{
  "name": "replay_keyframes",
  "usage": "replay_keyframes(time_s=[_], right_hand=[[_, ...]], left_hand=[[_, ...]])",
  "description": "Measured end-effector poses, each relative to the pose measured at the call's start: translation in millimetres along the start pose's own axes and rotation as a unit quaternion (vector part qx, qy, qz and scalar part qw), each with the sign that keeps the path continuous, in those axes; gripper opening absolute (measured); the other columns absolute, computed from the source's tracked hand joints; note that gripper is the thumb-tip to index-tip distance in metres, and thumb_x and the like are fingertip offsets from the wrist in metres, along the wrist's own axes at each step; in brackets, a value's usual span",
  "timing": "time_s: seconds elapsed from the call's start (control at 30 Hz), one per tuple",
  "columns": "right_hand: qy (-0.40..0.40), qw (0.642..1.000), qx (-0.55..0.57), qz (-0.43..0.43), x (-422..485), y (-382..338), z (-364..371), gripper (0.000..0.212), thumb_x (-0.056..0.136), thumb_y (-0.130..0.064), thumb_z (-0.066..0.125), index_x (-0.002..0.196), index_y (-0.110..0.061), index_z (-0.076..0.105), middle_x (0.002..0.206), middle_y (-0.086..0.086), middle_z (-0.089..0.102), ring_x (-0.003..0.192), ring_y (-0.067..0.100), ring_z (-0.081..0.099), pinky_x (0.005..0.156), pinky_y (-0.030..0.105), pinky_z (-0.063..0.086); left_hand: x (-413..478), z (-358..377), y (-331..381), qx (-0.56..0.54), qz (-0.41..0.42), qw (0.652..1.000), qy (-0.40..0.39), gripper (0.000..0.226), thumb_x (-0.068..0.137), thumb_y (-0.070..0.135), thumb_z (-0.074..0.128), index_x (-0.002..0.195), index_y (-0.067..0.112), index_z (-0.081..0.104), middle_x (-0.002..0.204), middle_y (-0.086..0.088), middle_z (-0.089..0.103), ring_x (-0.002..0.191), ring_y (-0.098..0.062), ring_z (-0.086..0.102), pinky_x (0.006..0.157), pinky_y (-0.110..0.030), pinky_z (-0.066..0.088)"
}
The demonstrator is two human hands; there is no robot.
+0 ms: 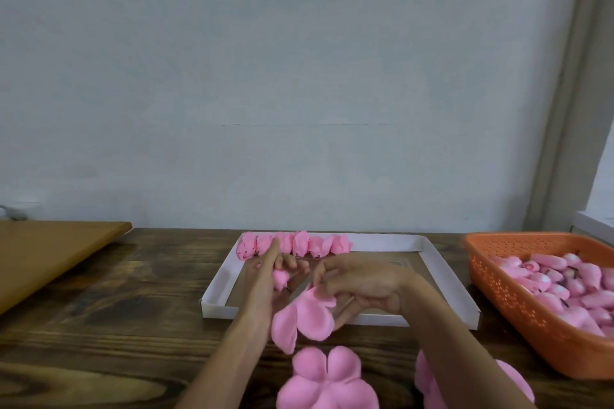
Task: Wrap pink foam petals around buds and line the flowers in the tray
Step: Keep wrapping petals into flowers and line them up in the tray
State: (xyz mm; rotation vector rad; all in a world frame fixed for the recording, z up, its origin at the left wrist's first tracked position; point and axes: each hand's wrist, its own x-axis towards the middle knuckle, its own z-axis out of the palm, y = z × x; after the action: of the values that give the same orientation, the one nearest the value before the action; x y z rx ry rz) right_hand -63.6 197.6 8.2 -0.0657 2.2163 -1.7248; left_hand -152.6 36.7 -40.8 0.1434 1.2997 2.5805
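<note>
Left hand (270,285) grips a small pink foam bud (280,278) above the shallow white cardboard tray (216,309). Right hand (362,289) pinches a pink lobed foam petal sheet (305,315) just beside it. Risks: the floppy sheet slips from the pinch, or wraps off-centre and springs open. The row of finished pink foam flowers (295,244) at the tray's far edge is near; a stray finger could knock it crooked.

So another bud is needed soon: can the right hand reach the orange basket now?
Probably yes: the orange basket stands open to that side with nothing between, though the right hand holds a petal piece.
</note>
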Motion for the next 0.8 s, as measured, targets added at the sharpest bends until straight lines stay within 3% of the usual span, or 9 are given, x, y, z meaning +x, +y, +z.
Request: replay_keyframes(time_s=[0.1,0.23,0.3,0.37,0.43,0.5,0.57,0.67,0.8], right_hand=[[0.042,0.999,0.015,-0.007,4,7,-1,0.015,0.089,-0.014,0.079,0.097,-0.015,0.067,0.099,0.012,0.076,0.092,0.027,0.076,0.078,0.039,0.065],[0.088,0.994,0.038,-0.044,8,9,3,0.022,0.084,-0.012,0.086,0.096,-0.013,0.068,0.097,0.004,0.078,0.086,0.015,0.075,0.071,0.027,0.061],[0.089,0.994,0.038,-0.049,6,7,3,0.018,0.086,-0.011,0.083,0.101,-0.009,0.074,0.099,0.006,0.078,0.089,0.015,0.075,0.073,0.027,0.061],[0.051,0.997,0.033,-0.046,-1,1,2,0.012,0.088,-0.011,0.081,0.1,-0.011,0.077,0.098,0.006,0.078,0.092,0.016,0.075,0.077,0.028,0.063],[-0.02,0.999,0.028,-0.04,-11,-8,3,0.008,0.09,-0.01,0.08,0.097,-0.014,0.079,0.095,0.004,0.077,0.09,0.015,0.075,0.075,0.025,0.063],[-0.07,0.997,0.018,-0.032,-21,-17,5,0.011,0.09,-0.011,0.079,0.096,-0.019,0.08,0.094,0.001,0.077,0.089,0.014,0.074,0.069,0.021,0.061],[-0.079,0.996,-0.016,-0.022,-26,-22,9,0.013,0.09,-0.012,0.079,0.096,-0.023,0.08,0.093,-0.001,0.076,0.087,0.012,0.074,0.064,0.019,0.06],[-0.059,0.987,-0.146,0.024,-26,-19,15,0.017,0.087,-0.012,0.082,0.095,-0.025,0.075,0.093,0.002,0.075,0.081,0.015,0.072,0.057,0.021,0.06],[-0.072,0.957,-0.268,0.087,-23,-21,16,0.019,0.089,-0.011,0.081,0.099,-0.016,0.065,0.104,0.016,0.07,0.087,0.03,0.067,0.064,0.025,0.061]], left_hand=[[-3,-1,-3,0.038,0.002,0.999,-0.01,0.038,0.1,0.038,0.066,0.084,0.006,0.056,0.095,-0.024,0.059,0.09,-0.036,0.067,0.082,-0.047,0.064],[-8,0,-2,0.057,0.021,0.998,0.0,0.041,0.095,0.039,0.071,0.076,0.003,0.061,0.103,-0.036,0.063,0.099,-0.047,0.068,0.105,-0.065,0.051],[-7,0,-4,0.071,0.027,0.997,0.005,0.044,0.098,0.039,0.068,0.089,-0.003,0.067,0.115,-0.046,0.063,0.111,-0.056,0.066,0.107,-0.068,0.047],[-7,-1,-5,0.062,0.023,0.998,0.001,0.048,0.1,0.039,0.066,0.101,-0.009,0.066,0.118,-0.045,0.063,0.111,-0.055,0.067,0.107,-0.068,0.048],[-6,-2,-4,0.061,0.025,0.998,-0.008,0.05,0.101,0.041,0.064,0.099,-0.01,0.067,0.113,-0.041,0.068,0.102,-0.049,0.072,0.102,-0.063,0.054],[-3,-4,-4,0.08,0.033,0.996,-0.015,0.054,0.103,0.042,0.062,0.098,-0.012,0.067,0.103,-0.037,0.072,0.088,-0.042,0.075,0.08,-0.05,0.064],[-1,-5,-4,0.067,0.029,0.997,-0.02,0.048,0.101,0.041,0.064,0.088,-0.005,0.066,0.091,-0.029,0.073,0.077,-0.032,0.074,0.064,-0.037,0.062],[3,-6,-6,0.033,0.036,0.999,-0.02,0.037,0.091,0.038,0.07,0.076,0.006,0.059,0.074,-0.012,0.067,0.068,-0.023,0.071,0.06,-0.033,0.061],[6,-8,-6,0.035,0.029,0.999,-0.012,0.033,0.1,0.031,0.066,0.077,0.009,0.059,0.067,-0.006,0.067,0.06,-0.02,0.071,0.053,-0.03,0.059]])
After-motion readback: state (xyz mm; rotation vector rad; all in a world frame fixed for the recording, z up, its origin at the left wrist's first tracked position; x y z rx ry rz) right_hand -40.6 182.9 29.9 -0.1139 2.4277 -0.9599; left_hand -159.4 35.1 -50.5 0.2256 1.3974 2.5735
